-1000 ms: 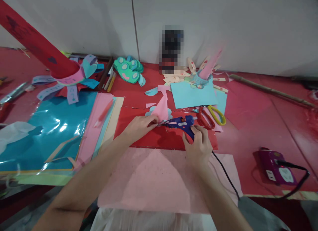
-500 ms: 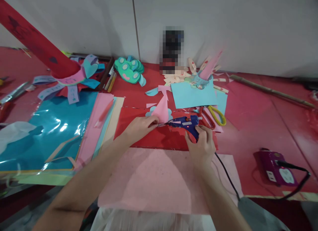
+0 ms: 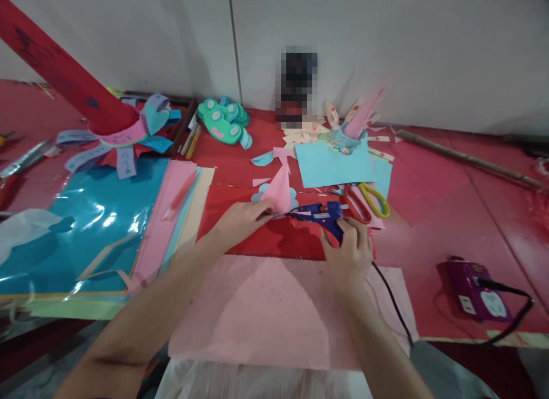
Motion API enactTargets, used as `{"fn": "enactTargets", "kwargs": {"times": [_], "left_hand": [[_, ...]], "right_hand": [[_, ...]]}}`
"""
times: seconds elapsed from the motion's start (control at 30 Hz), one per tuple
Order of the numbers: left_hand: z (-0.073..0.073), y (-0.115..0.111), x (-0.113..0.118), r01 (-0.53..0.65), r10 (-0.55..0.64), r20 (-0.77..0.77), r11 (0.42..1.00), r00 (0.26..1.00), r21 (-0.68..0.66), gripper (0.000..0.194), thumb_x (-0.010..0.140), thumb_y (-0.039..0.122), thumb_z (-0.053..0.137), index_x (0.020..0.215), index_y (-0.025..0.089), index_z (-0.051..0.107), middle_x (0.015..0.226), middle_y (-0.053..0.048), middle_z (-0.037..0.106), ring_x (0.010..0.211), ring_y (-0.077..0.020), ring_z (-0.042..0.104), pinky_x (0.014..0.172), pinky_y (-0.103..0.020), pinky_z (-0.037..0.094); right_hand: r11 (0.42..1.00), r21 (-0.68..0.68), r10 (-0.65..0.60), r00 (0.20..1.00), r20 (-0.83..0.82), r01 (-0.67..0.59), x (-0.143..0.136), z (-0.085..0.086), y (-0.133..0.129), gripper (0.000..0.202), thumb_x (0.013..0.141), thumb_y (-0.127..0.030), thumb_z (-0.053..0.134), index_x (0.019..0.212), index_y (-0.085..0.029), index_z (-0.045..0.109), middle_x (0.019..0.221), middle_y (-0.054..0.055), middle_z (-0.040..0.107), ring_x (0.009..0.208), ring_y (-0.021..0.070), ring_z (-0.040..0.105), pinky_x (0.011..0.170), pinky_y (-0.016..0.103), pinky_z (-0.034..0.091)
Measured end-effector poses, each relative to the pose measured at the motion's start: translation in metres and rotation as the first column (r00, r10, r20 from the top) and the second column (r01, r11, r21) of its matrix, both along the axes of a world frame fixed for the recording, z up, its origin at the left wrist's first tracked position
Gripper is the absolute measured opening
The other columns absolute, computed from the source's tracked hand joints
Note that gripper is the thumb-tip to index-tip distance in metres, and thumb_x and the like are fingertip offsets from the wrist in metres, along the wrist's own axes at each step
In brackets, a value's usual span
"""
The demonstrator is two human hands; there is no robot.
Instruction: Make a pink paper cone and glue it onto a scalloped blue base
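A pink paper cone (image 3: 278, 188) stands over a blue scalloped paper piece (image 3: 258, 193) on a red board (image 3: 257, 239). My left hand (image 3: 249, 219) pinches at the cone's lower left edge, its fingertips closed on the paper there. In my right hand (image 3: 349, 244) is a blue glue gun (image 3: 326, 216), its fingers wrapped round the handle. The gun's nozzle points left and reaches the bottom of the cone, close to my left fingertips. Whether the tip touches the paper cannot be made out.
Red-and-yellow scissors (image 3: 375, 200) lie right of the glue gun. A purple power box (image 3: 479, 290) with a black cable sits at the right. Blue sheets (image 3: 334, 164), green cut-outs (image 3: 223, 122) and a finished cone piece (image 3: 349, 137) lie behind; a red tube (image 3: 64, 73) leans at left.
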State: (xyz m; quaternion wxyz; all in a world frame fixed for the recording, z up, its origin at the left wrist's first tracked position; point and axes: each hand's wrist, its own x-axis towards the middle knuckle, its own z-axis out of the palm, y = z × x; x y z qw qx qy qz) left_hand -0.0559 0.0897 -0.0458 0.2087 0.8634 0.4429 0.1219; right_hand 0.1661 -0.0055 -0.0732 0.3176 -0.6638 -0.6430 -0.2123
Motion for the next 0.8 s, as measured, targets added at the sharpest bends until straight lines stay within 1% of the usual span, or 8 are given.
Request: {"fn": "enactTargets", "kwargs": {"times": [0.1, 0.2, 0.37, 0.53, 0.6, 0.67, 0.73, 0.8], "left_hand": [[0.001, 0.0, 0.0, 0.003, -0.003, 0.001, 1.0, 1.0, 0.006, 0.009, 0.09, 0.027, 0.051, 0.089, 0.023, 0.059, 0.082, 0.004, 0.072, 0.068, -0.0135, 0.066, 0.054, -0.021, 0.04], [0.002, -0.001, 0.001, -0.002, 0.002, -0.007, 0.999, 1.0, 0.034, 0.009, 0.09, 0.026, 0.051, 0.088, 0.023, 0.059, 0.082, 0.003, 0.072, 0.067, -0.0136, 0.066, 0.053, -0.021, 0.039], [0.001, -0.002, 0.001, 0.014, -0.013, -0.008, 0.998, 1.0, 0.066, 0.011, 0.09, 0.025, 0.049, 0.086, 0.023, 0.059, 0.081, 0.004, 0.072, 0.064, -0.0127, 0.066, 0.052, -0.021, 0.039], [-0.004, -0.003, 0.0, 0.015, -0.021, 0.042, 0.989, 0.999, 0.149, 0.019, 0.093, 0.03, 0.045, 0.086, 0.022, 0.061, 0.077, 0.004, 0.072, 0.06, -0.0105, 0.063, 0.05, -0.02, 0.038], [-0.006, -0.004, -0.001, -0.007, -0.014, 0.116, 0.984, 0.993, 0.179, 0.022, 0.094, 0.033, 0.045, 0.085, 0.022, 0.061, 0.077, 0.004, 0.072, 0.061, -0.0092, 0.064, 0.051, -0.018, 0.039], [-0.007, -0.005, -0.001, -0.046, -0.001, 0.215, 0.976, 0.977, 0.213, 0.025, 0.095, 0.035, 0.045, 0.083, 0.021, 0.061, 0.078, 0.003, 0.072, 0.064, -0.0086, 0.064, 0.054, -0.018, 0.042], [-0.008, -0.006, -0.001, -0.103, 0.024, 0.303, 0.963, 0.953, 0.25, 0.025, 0.095, 0.035, 0.045, 0.082, 0.021, 0.06, 0.079, 0.002, 0.071, 0.066, -0.009, 0.065, 0.058, -0.018, 0.044], [-0.009, -0.005, -0.001, -0.164, 0.066, 0.35, 0.952, 0.934, 0.258, 0.022, 0.094, 0.034, 0.046, 0.083, 0.021, 0.059, 0.079, 0.001, 0.07, 0.071, -0.0105, 0.065, 0.062, -0.02, 0.047]], "right_hand": [[0.999, -0.026, -0.021, 0.998, -0.054, 0.02, 0.004, -0.004, 0.001, 0.025, 0.084, -0.027, 0.062, 0.107, -0.021, 0.053, 0.1, 0.011, 0.064, 0.088, 0.0239, 0.064, 0.073, 0.035, 0.048], [0.998, -0.059, -0.038, 0.981, -0.191, 0.028, 0.009, -0.006, 0.003, 0.03, 0.08, -0.033, 0.066, 0.104, -0.021, 0.053, 0.099, 0.01, 0.063, 0.089, 0.0236, 0.062, 0.072, 0.035, 0.048], [0.995, -0.094, 0.0, 0.909, -0.416, -0.044, 0.022, -0.004, 0.006, 0.034, 0.074, -0.039, 0.067, 0.1, -0.021, 0.054, 0.097, 0.008, 0.06, 0.089, 0.0216, 0.059, 0.073, 0.035, 0.048], [0.989, -0.132, -0.133, 0.807, -0.576, 0.069, 0.032, 0.0, 0.006, 0.039, 0.072, -0.044, 0.066, 0.1, -0.018, 0.056, 0.092, 0.005, 0.057, 0.084, 0.0198, 0.055, 0.074, 0.035, 0.046], [0.982, -0.141, -0.189, 0.773, -0.606, 0.129, 0.036, 0.0, 0.007, 0.04, 0.072, -0.047, 0.066, 0.099, -0.018, 0.057, 0.089, 0.005, 0.056, 0.081, 0.0189, 0.054, 0.072, 0.034, 0.045], [0.972, -0.136, -0.233, 0.763, -0.603, 0.189, 0.043, -0.001, 0.01, 0.042, 0.071, -0.051, 0.065, 0.097, -0.017, 0.058, 0.086, 0.004, 0.056, 0.079, 0.019, 0.054, 0.071, 0.034, 0.045], [0.964, -0.136, -0.264, 0.775, -0.574, 0.229, 0.052, -0.002, 0.014, 0.046, 0.07, -0.056, 0.064, 0.094, -0.017, 0.059, 0.084, 0.005, 0.056, 0.078, 0.0202, 0.054, 0.071, 0.035, 0.045], [0.959, -0.138, -0.282, 0.799, -0.531, 0.246, 0.062, -0.002, 0.019, 0.048, 0.069, -0.06, 0.063, 0.091, -0.017, 0.06, 0.082, 0.006, 0.056, 0.08, 0.0227, 0.054, 0.075, 0.039, 0.045]]}}
